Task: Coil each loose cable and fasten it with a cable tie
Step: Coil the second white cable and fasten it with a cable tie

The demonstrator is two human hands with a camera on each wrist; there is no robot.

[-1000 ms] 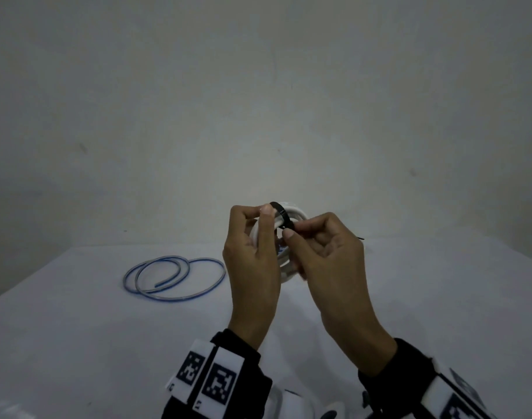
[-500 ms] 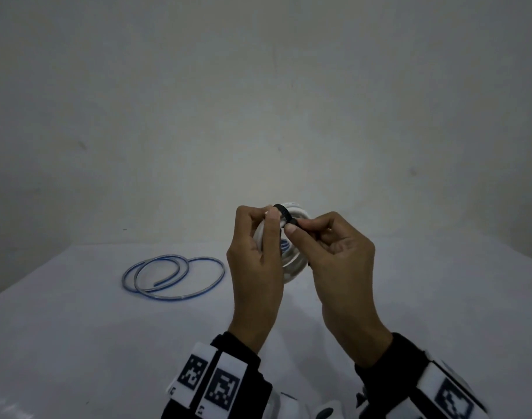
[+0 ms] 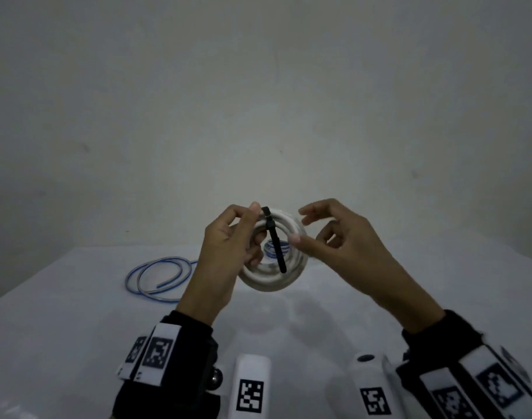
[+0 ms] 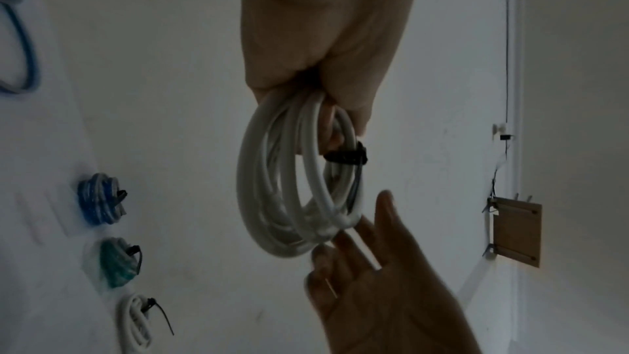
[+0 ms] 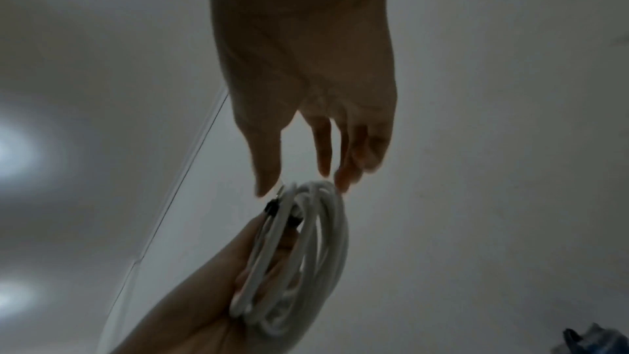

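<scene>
My left hand (image 3: pixel 228 246) grips a coiled white cable (image 3: pixel 273 276) held up above the table, fingers curled through the coil (image 4: pixel 292 193). A black cable tie (image 3: pixel 275 240) wraps the coil's top, and its tail hangs down across the ring. The tie's head (image 4: pixel 347 156) sits just below my left fingers. My right hand (image 3: pixel 325 234) is beside the coil on the right, fingers spread and relaxed, holding nothing. In the right wrist view its fingertips (image 5: pixel 343 182) hover at the coil's edge (image 5: pixel 316 238). A loose blue cable (image 3: pixel 156 276) lies in open loops on the table to the left.
Tied coils lie in a row on the white table (image 3: pixel 77 343): a blue coil (image 4: pixel 98 198), a teal coil (image 4: pixel 117 263) and a white coil (image 4: pixel 136 319). A wooden board (image 4: pixel 515 230) hangs on the wall to the right, with a thin wire above it.
My right hand has let go of the cable tie and moved off to the right, fingers opening. The tie's tail now hangs free across the coil, which my left hand still holds.
</scene>
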